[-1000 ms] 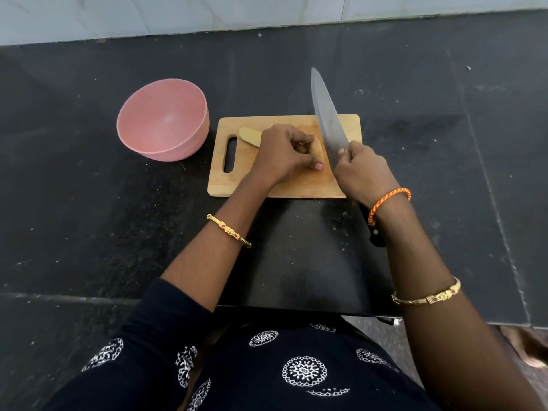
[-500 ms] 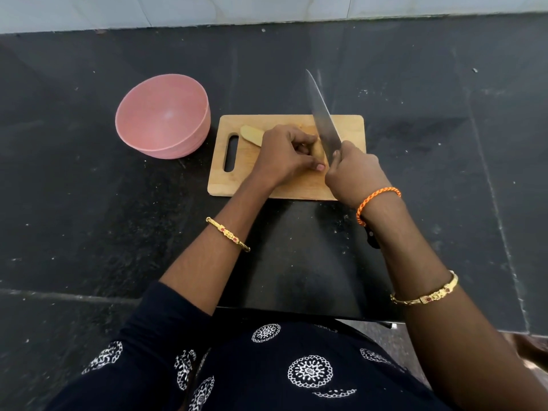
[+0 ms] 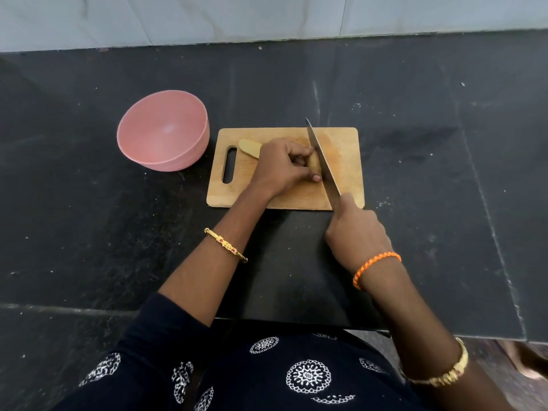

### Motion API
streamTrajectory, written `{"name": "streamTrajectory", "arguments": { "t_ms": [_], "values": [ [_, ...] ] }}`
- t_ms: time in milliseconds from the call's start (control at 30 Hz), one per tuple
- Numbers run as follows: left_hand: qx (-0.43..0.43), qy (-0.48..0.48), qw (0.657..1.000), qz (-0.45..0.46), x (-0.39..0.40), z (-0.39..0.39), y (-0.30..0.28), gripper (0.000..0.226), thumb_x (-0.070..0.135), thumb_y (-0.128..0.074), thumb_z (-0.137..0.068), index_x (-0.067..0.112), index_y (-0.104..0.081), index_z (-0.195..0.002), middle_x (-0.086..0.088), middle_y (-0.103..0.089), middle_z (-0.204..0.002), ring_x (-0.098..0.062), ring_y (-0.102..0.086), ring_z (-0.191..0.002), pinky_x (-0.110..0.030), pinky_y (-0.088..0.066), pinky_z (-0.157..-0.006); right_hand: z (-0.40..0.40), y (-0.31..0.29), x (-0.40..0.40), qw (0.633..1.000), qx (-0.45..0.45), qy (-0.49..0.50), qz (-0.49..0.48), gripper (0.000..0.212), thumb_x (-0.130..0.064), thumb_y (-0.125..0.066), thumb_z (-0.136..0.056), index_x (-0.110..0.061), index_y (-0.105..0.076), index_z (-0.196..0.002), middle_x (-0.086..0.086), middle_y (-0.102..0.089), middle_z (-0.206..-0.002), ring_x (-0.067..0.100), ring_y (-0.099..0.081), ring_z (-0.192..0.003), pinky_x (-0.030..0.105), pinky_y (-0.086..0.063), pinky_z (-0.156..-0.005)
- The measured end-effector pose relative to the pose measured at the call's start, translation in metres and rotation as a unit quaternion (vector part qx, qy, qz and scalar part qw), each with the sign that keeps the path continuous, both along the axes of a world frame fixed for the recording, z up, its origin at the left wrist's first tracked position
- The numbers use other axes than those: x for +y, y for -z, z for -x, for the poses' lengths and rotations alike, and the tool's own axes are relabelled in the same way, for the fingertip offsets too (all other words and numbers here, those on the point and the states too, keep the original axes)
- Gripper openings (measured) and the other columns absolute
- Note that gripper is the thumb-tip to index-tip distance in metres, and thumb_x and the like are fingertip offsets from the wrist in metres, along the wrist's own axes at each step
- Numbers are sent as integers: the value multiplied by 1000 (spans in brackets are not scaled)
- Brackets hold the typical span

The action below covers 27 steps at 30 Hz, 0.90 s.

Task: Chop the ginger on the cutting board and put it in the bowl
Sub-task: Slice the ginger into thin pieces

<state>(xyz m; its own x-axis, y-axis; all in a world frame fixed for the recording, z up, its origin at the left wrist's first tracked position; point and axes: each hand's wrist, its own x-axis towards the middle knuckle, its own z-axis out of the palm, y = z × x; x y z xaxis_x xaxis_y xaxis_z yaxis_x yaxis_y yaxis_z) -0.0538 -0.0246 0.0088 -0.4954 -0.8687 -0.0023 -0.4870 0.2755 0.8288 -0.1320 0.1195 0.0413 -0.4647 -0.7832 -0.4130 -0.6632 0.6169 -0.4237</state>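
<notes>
A dark stone counter point(image 3: 89, 232) filled the frame, a pale tiled wall point(image 3: 207, 16) along its top. At left of centre stood the pink bowl point(image 3: 162, 130) — nothing visible inside. On the wooden cutting board point(image 3: 344, 149) the ginger point(image 3: 248, 147) lay with its long axis left–right, mostly covered by the left hand point(image 3: 281, 166), whose curled fingers pinned it. The right hand point(image 3: 355, 232) gripped the knife point(image 3: 321, 160), blade against the ginger's right end.

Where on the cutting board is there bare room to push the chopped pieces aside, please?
The cutting board's right strip, between the knife and the right edge, is bare. The middle is crowded: the left hand grips the ginger against the blade, which the right hand holds. The pink bowl looks empty.
</notes>
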Motion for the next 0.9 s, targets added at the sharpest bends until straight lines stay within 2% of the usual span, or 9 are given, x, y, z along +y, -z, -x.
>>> {"name": "streamTrajectory", "arguments": {
  "t_ms": [133,267,400,533,700,833,900],
  "values": [
    [-16,1,1000,-15,-1,1,-1,59,15,-88,-56,4,-67,-109,-1,-68,-92,4,-53,-68,-4,-46,-63,10,-9,22,999,-20,12,23,19,-30,-29,-100,-16,-39,-91,15,-51,-87,37,-53,-82,41,-47,-75],
    [-25,-10,999,-25,-1,2,-2,59,19,-89,-53,4,-68,-106,2,-66,-86,2,-54,-66,-3,-44,-59,13,-9,7,993,-17,35,115,24,-31,-30,-100,-14,-41,-88,15,-55,-86,35,-55,-81,44,-49,-74],
    [-31,-9,999,-18,1,2,-4,58,19,-89,-55,4,-68,-107,3,-64,-84,3,-52,-65,0,-41,-56,17,-1,-21,991,-33,40,123,22,-30,-31,-100,-15,-42,-89,16,-57,-90,35,-56,-82,40,-47,-73],
    [-28,-13,999,-15,1,1,-3,56,18,-88,-57,3,-68,-107,2,-64,-84,3,-54,-66,0,-43,-58,17,1,-31,990,-58,35,128,21,-29,-31,-100,-15,-45,-93,12,-53,-88,33,-56,-85,42,-48,-76],
    [-28,-12,1000,-6,2,1,-4,53,18,-86,-60,3,-68,-107,2,-64,-83,0,-54,-67,-2,-45,-59,16,0,-37,990,-70,23,119,28,-28,-31,-101,-10,-50,-107,8,-51,-86,28,-57,-84,42,-51,-77],
    [-24,-11,1000,-9,3,1,-3,52,17,-86,-60,4,-68,-107,4,-63,-85,1,-55,-68,-2,-45,-60,16,-1,-40,992,-56,20,112,27,-28,-31,-101,-9,-49,-108,1,-41,-74,28,-54,-83,40,-49,-76],
    [-21,-13,1000,-11,3,1,-3,51,15,-85,-60,4,-68,-107,4,-63,-84,1,-55,-68,-2,-46,-61,16,-2,-43,993,-46,17,112,27,-27,-31,-101,-8,-49,-108,3,-41,-75,31,-54,-84,41,-49,-77]
  ]
}}
